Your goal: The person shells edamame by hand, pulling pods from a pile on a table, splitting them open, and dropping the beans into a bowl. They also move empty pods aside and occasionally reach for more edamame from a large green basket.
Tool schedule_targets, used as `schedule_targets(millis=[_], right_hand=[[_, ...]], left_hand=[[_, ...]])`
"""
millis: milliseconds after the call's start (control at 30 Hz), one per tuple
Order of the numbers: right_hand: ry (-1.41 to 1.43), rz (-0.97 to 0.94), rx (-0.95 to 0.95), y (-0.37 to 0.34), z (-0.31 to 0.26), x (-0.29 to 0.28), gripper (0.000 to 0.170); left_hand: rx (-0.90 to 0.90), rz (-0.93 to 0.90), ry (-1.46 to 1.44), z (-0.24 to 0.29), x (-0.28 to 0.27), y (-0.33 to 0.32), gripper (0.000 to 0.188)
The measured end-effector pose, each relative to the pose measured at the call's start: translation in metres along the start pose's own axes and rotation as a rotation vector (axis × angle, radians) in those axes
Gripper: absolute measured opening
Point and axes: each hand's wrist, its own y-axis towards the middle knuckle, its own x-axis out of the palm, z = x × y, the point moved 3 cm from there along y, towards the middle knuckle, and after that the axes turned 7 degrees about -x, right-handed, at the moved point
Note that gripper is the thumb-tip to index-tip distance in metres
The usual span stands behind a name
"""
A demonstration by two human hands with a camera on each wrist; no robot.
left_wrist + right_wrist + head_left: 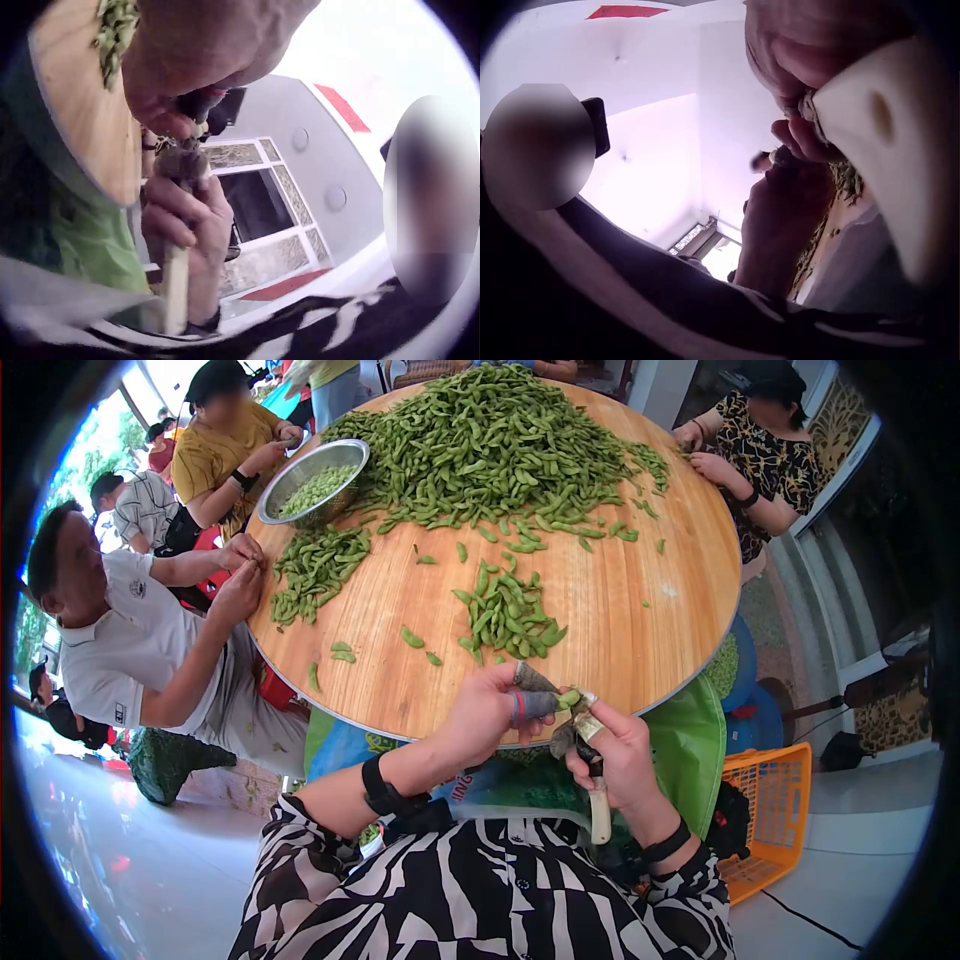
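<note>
Over the near edge of the round wooden table (390,690), my left hand (478,710), with grey coverings on its fingers, pinches a green pod (568,700). Close against it, my right hand (622,760) grips a tool with a pale handle (600,815); its working end is hidden among the wrapped fingertips. In the left wrist view the right hand (187,217) is curled round the pale handle (176,289), below the left hand (217,45). The handle (892,142) fills the right side of the right wrist view. A small pile of pods (508,610) lies just beyond the hands.
A large heap of pods (480,445) covers the table's far part. At the left are a metal bowl of shelled beans (318,490) and another pod pile (318,570). Several people sit around the table. An orange crate (765,820) and blue tubs (752,725) stand at the lower right.
</note>
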Motion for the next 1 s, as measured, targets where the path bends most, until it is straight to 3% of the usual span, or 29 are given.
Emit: schedule_targets(millis=[33, 67, 133, 200, 267, 533, 600, 700, 867, 1000], right_hand=[[-0.154, 0.001, -0.067, -0.001, -0.002, 0.0, 0.035], [-0.309, 0.001, -0.135, -0.001, -0.005, 0.0, 0.031], [-0.414, -0.004, -0.084, 0.0, -0.006, -0.006, 0.027], [-0.519, -0.01, -0.03, 0.001, -0.009, -0.005, 0.023], [-0.735, 0.088, -0.15, -0.001, -0.021, 0.005, 0.021], [-0.788, 0.137, -0.285, 0.0, -0.045, 0.008, 0.029], [-1.009, 0.12, -0.481, 0.002, -0.047, 0.009, 0.028], [-1.252, -0.029, -0.516, 0.006, -0.039, 0.007, 0.028], [-1.3, -0.096, -0.516, 0.008, -0.027, 0.002, 0.021], [-1.302, -0.11, -0.448, 0.006, -0.011, -0.005, 0.019]], left_hand=[[-0.174, -0.052, -0.207, -0.004, 0.001, 0.001, 0.014], [-0.174, -0.052, -0.205, -0.005, 0.002, 0.0, 0.014], [0.031, 0.03, 0.134, -0.004, 0.007, -0.002, 0.014], [0.045, 0.044, 0.18, -0.003, 0.01, -0.003, 0.014], [0.057, 0.06, 0.224, -0.001, 0.013, -0.007, 0.015], [0.034, 0.048, 0.294, 0.004, 0.02, -0.014, 0.025], [0.06, 0.047, 0.317, 0.005, 0.021, -0.015, 0.026], [0.094, 0.037, 0.325, -0.004, 0.021, -0.016, 0.027], [0.012, 0.058, 0.394, -0.013, 0.017, -0.019, 0.024], [-0.054, -0.032, 0.484, -0.017, 0.014, -0.021, 0.027]])
